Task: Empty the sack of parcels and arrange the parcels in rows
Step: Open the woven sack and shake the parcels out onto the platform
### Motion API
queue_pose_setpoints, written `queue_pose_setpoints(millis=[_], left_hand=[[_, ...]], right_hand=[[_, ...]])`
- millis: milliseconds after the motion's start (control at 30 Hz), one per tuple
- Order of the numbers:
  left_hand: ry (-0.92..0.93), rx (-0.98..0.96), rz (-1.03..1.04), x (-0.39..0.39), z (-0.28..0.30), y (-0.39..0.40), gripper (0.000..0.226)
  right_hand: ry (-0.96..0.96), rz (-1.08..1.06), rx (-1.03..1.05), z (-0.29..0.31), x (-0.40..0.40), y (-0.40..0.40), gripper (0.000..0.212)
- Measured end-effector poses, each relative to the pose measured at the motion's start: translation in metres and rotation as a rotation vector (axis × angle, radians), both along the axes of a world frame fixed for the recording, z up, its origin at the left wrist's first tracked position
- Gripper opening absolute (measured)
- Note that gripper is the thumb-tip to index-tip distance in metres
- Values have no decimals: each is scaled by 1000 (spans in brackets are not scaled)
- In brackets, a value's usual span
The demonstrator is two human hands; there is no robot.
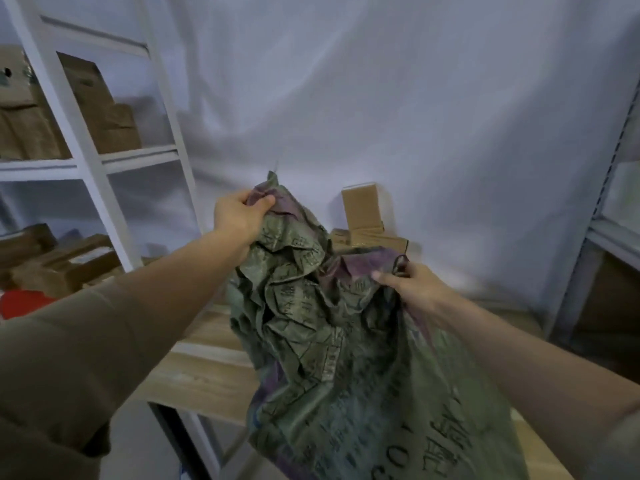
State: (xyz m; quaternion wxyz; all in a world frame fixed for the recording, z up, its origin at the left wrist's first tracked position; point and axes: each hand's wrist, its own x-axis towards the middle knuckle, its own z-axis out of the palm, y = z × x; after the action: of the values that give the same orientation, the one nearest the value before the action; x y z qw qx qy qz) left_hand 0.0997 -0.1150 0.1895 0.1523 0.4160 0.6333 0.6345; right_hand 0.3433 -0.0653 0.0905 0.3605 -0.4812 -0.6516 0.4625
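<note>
Gripping a green woven sack (332,341) at two spots along its upper edge, both hands hold it up over a pale wood-grain table (204,368). The left hand (239,216) is higher, fingers and thumb pinched round a bunched corner of the fabric; the right hand (412,289) is lower and nearer, fingers curled round the rim beside a small dark loop. Crumpled and deeply creased, the sack shows faded purple patches and dark printed lettering, and its body hangs down past the near table edge toward the bottom of the view. Left of the sack the tabletop is bare up to its front edge. Just behind the sack, cardboard parcels (363,220) sit against a white draped cloth (381,98) backdrop, one box upright above flatter ones. At far left a white metal shelf rack (86,161) carries brown cartons (104,123) on two levels, and at far right a grey rack upright (595,216) borders the table space.
</note>
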Motion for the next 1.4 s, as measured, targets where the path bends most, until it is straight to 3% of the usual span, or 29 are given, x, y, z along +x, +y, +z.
queue_pose_setpoints(millis=[167, 300, 400, 500, 567, 667, 767, 833, 900, 933, 1000, 1033, 1100, 1200, 1267, 1400], left_hand=[[-22, -16, 70, -6, -7, -13, 20], [-31, -11, 134, -17, -12, -25, 20], [-45, 19, 151, -28, -10, -32, 18], [-32, 47, 165, -39, -4, -37, 13], [-20, 68, 165, -47, -1, -42, 14], [-6, 74, 159, -65, 2, -54, 20], [-40, 69, 197, -96, 1, -69, 26], [-45, 61, 221, -116, 0, -79, 20], [-42, 58, 228, -132, -1, -89, 18], [-45, 61, 224, -140, -1, -93, 20], [-49, 70, 215, -153, -2, -98, 20], [-50, 79, 212, -161, -2, -101, 17], [-49, 95, 209, -175, -1, -106, 13], [-20, 91, 222, -201, -5, -116, 21], [15, 76, 268, -222, -8, -123, 19], [143, -115, 426, -260, -11, -133, 31]], right_hand=[[83, 0, -90, -21, 2, -11, 31], [159, -65, -184, -29, -4, -18, 69], [217, -19, -258, -36, -2, -24, 77], [-18, -35, -146, -43, 1, -31, 82], [-75, -75, -123, -52, -2, -35, 69], [-131, -215, -102, -59, -13, -42, 25], [-196, -269, 11, -46, -20, -45, 24], [-277, 31, -113, -39, -27, -50, 57], [-594, 271, -226, -41, -45, -61, 108], [-706, 281, -187, -51, -56, -67, 131], [-612, 137, -76, -75, -77, -75, 145], [-482, 39, -39, -81, -86, -80, 135], [-302, -134, -28, -88, -99, -87, 87], [-399, -282, 3, -87, -110, -91, 23], [-440, -408, 121, -68, -116, -101, 12], [-378, -709, 450, -10, -112, -112, 21]])
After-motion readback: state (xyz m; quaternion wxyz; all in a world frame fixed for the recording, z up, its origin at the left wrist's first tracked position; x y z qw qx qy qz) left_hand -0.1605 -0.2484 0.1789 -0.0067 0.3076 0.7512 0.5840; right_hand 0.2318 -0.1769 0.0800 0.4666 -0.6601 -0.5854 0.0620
